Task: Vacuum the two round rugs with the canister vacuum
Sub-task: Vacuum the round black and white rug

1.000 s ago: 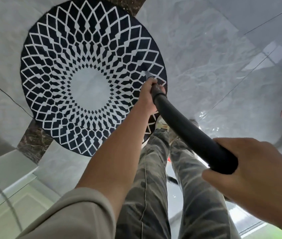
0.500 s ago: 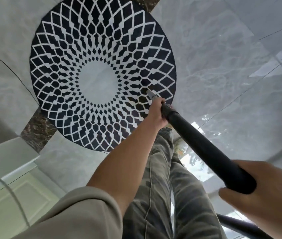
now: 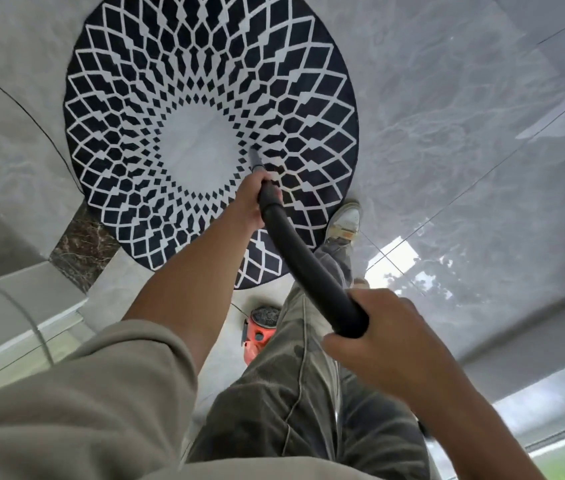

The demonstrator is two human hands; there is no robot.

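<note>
A round black rug with a white diamond lattice and a pale centre lies on the grey marble floor. My left hand grips the front end of the black vacuum hose, just behind the thin grey nozzle, whose tip sits at the right edge of the rug's pale centre. My right hand holds the hose further back, near my waist. The orange canister vacuum stands on the floor behind the rug, partly hidden by my leg. Only one rug is in view.
My right foot in a white shoe stands at the rug's near right edge. A dark brown marble strip and a white step lie at the left. A thin cable curves past the step. Glossy floor tiles spread to the right.
The nozzle has slid from the rug's right patterned band inward to the edge of the pale centre. My view shifted, so the rug looks larger and the orange canister and my shoe came into sight.
</note>
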